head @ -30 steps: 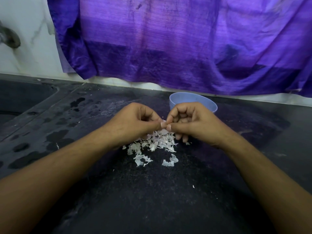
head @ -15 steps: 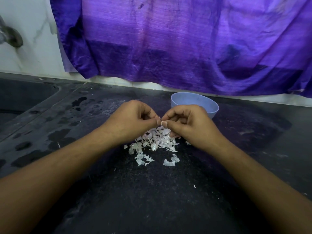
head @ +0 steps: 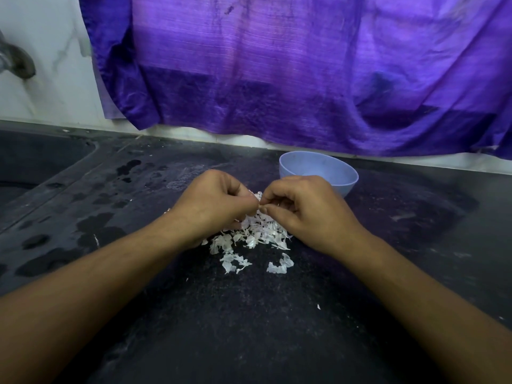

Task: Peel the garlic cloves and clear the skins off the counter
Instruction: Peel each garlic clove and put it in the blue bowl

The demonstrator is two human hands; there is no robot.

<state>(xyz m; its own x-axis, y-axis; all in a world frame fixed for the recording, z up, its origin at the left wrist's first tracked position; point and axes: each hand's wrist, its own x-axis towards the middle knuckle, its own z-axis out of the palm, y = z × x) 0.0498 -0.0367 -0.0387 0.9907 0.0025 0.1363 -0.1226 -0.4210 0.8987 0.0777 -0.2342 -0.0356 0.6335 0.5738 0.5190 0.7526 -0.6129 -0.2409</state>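
currently both hands work together at the middle of the dark surface [head: 249, 328], close in front of the wearer. the left hand [head: 219, 206] has its fingers curled inward, thumb and forefinger closed on a small pale item. the right hand [head: 304, 212] is curled the same way, and its thumb and fingertips meet those of the left hand on that item. this is taken to be the garlic clove [head: 258, 195]. it is almost wholly hidden by the fingers and only a pale sliver shows between the two hands, so its peeled or unpeeled condition cannot be told.

directly under and just in front of the hands lies a loose heap of garlic skins [head: 255, 236], white and papery, resting on the surface. several stray flakes lie a little nearer the wearer, apart from the main heap, and one small speck sits well off toward the right forearm.

a pale blue bowl [head: 343, 187] stands upright on the surface just behind the right hand, partly covered by it. the contents of the bowl cannot be made out.

on the left the surface carries dark wet patches [head: 94, 220] and slopes toward a dark sink [head: 33, 167]. a grey metal fitting [head: 16, 62] projects from the white wall [head: 50, 79] above the sink. a purple cloth [head: 277, 79] hangs across the wall behind the surface, creased, its lower edge ending just above the back of the surface.
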